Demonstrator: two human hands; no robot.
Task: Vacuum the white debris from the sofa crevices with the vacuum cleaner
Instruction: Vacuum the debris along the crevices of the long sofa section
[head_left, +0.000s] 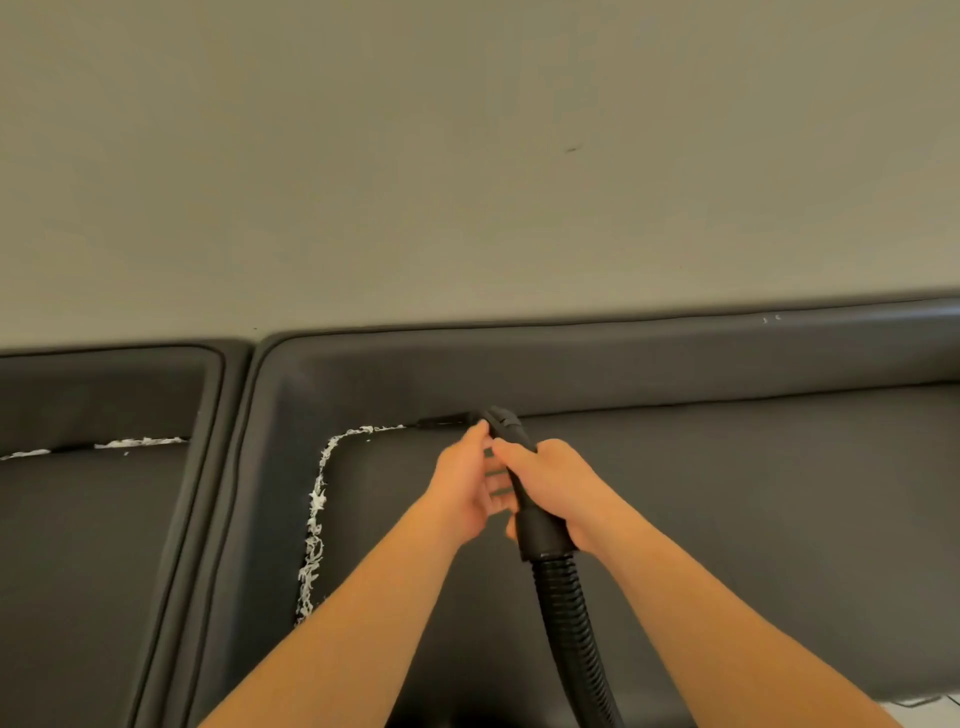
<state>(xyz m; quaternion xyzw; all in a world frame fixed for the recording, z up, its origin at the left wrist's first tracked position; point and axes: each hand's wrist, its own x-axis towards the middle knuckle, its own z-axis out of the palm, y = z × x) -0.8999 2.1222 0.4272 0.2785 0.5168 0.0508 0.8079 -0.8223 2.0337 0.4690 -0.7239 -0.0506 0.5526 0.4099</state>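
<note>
A dark grey sofa fills the lower half of the view. White debris lines the left crevice of the right seat and curves along its back crevice up to the nozzle tip. More white debris lies in the back crevice of the left seat. The black vacuum handle with its ribbed hose runs up to a thin crevice nozzle lying in the back crevice. My right hand grips the handle. My left hand holds the handle's left side, fingertips near the bend.
A plain beige wall rises behind the sofa. A padded divider separates the two seats. A bit of light floor shows at the bottom right.
</note>
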